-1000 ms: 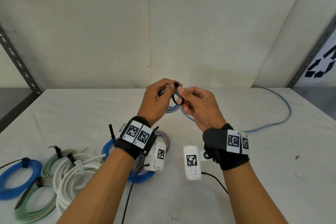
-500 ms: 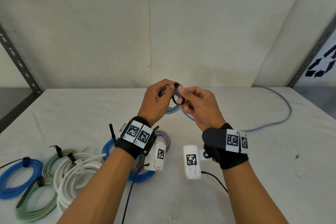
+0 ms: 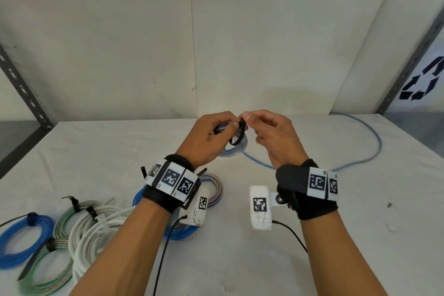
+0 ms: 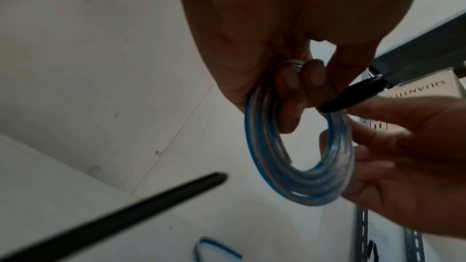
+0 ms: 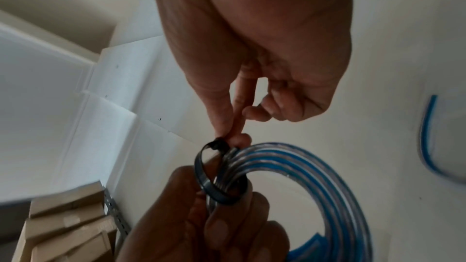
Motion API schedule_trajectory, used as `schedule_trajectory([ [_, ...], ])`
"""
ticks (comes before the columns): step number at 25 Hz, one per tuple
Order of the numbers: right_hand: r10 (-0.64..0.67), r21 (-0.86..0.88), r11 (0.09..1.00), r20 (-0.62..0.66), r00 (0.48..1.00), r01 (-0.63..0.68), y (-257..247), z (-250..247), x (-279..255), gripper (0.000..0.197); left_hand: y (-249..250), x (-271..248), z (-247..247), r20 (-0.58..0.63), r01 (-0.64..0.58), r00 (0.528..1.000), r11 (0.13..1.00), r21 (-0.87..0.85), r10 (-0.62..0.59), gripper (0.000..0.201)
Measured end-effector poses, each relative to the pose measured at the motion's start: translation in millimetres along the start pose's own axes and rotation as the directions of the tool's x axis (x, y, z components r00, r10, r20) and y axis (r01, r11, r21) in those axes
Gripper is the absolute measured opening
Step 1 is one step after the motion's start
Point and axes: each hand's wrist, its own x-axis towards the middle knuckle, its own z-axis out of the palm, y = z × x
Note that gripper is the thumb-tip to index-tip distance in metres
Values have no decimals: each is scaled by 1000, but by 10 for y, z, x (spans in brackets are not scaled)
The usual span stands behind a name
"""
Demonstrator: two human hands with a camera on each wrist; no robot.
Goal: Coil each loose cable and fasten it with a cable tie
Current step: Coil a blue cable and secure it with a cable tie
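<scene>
A small coil of blue and clear cable [image 3: 234,151] hangs above the table's far middle. My left hand [image 3: 227,128] grips it at the top, fingers curled through the ring [image 4: 302,166]. A black cable tie [image 3: 238,136] loops loosely round the coil's strands [image 5: 315,176]. My right hand [image 3: 247,119] pinches the tie's top end between thumb and forefinger, as the right wrist view shows at the tie [image 5: 205,176]. In the left wrist view the tie [image 4: 353,95] crosses the coil beside both hands.
The coil's loose blue tail [image 3: 374,144] curves over the table [image 3: 348,247] to the right. Several tied coils lie front left: blue [image 3: 21,240], green [image 3: 45,279], white [image 3: 96,230], and two more under my left wrist [image 3: 213,190]. Metal shelf posts [image 3: 21,89] flank the table.
The right hand's pinch has shifted to the top of the tie and its wrist has swung slightly right. The left hand keeps its hold on the coil.
</scene>
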Motion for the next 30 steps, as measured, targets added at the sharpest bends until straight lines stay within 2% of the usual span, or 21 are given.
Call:
schedule_trajectory([
  [2,-17,32,999,-118,993,21,4,-61,52,12,96,-18,9,57,78,996,994,-72,-74,27],
  [5,-20,130,989,-331,943,67,14,-143,147,8,221,-32,80,158,192,974,960,-202,-162,28],
  [7,-26,130,988,-360,933,78,44,-118,156,11,266,-28,96,185,239,964,931,-277,-193,28],
  [10,98,191,980,-254,962,-50,74,-85,138,15,316,-26,104,180,281,956,895,-347,-231,36],
  [12,163,99,983,-115,980,-152,111,-55,105,13,295,-35,49,153,308,951,867,-392,-269,46],
  [13,149,-24,988,-59,987,-151,115,-54,83,12,280,-36,22,145,321,947,851,-416,-286,49],
  [14,74,-183,980,-25,997,-78,107,-52,58,13,267,-36,-9,141,334,943,840,-429,-303,49],
  [15,-63,-318,946,8,998,62,68,-44,22,16,269,-41,-48,139,341,940,839,-425,-312,47],
  [16,-201,-372,903,79,976,216,22,-39,-7,19,267,-50,-83,140,343,939,847,-407,-313,44],
  [17,-287,-341,879,175,942,332,-44,-33,-46,20,271,-61,-110,148,342,940,859,-381,-308,41],
  [18,-304,-270,889,258,917,371,-104,-17,-84,19,274,-74,-129,158,343,939,870,-355,-305,38],
  [20,-272,-201,913,349,897,355,-178,10,-121,19,285,-87,-149,168,348,936,878,-329,-308,34],
  [23,-259,-223,912,339,904,345,-173,8,-118,18,316,-70,-141,145,379,925,858,-347,-350,24],
  [25,-261,-154,933,333,906,326,-179,-10,-118,12,345,-55,-146,139,398,916,817,-417,-375,13],
  [28,-271,-44,950,377,886,309,-223,-25,-138,7,364,-42,-196,140,391,916,754,-528,-377,17],
  [30,-293,-43,941,395,871,336,-240,9,-165,11,363,-38,-242,144,383,919,743,-549,-368,20],
])
